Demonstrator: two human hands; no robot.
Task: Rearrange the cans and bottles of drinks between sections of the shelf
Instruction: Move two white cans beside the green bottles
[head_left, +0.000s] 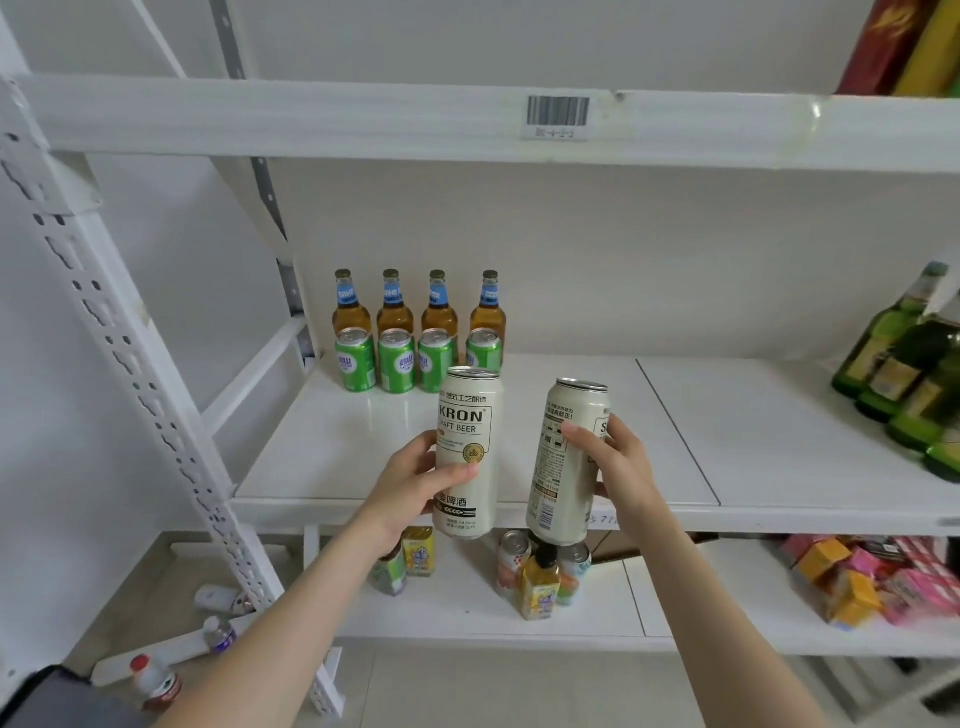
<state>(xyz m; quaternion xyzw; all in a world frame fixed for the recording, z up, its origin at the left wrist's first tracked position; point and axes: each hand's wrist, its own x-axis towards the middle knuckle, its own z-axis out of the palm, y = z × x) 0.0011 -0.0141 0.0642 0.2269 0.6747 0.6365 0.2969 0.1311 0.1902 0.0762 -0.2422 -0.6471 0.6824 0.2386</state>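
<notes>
The left hand (410, 483) had its grip curled round a tall cream aluminium KRON beer can (470, 452). The right hand (621, 467) gripped a second, tilted cream can (566, 467). Both cans hung before the white metal shelf (727, 431), where 4 green cans (397, 361) fronted 4 amber glass bottles (396, 312).

Bare forearms (291, 597), left hand (410, 486), right hand (621, 467), short trimmed nails, dark grey garment (57, 701) at lower left corner
</notes>
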